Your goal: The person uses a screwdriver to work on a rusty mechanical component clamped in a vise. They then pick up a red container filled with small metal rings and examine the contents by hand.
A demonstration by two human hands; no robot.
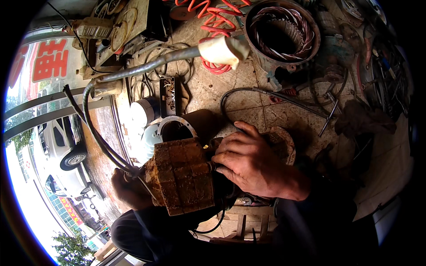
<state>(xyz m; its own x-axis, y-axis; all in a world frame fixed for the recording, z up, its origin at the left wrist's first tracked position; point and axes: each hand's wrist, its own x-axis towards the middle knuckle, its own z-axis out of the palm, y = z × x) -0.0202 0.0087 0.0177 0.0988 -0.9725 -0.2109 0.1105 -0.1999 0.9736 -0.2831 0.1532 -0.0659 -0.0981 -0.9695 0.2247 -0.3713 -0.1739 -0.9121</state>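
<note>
While R hand (pixel 248 162) grips rusty rotor (pixel 182 175), L hand (pixel 128 190) under it.

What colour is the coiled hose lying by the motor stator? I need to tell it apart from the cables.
Orange-red coiled hose, clearest in the head view.

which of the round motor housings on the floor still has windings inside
The big stator housing at the top, copper windings lining its bore; the pale ring-mouthed housing by the rusty block looks hollow.

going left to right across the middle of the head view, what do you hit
white car → left hand → rusty block-shaped motor part → right hand → dark rag on the floor
</note>
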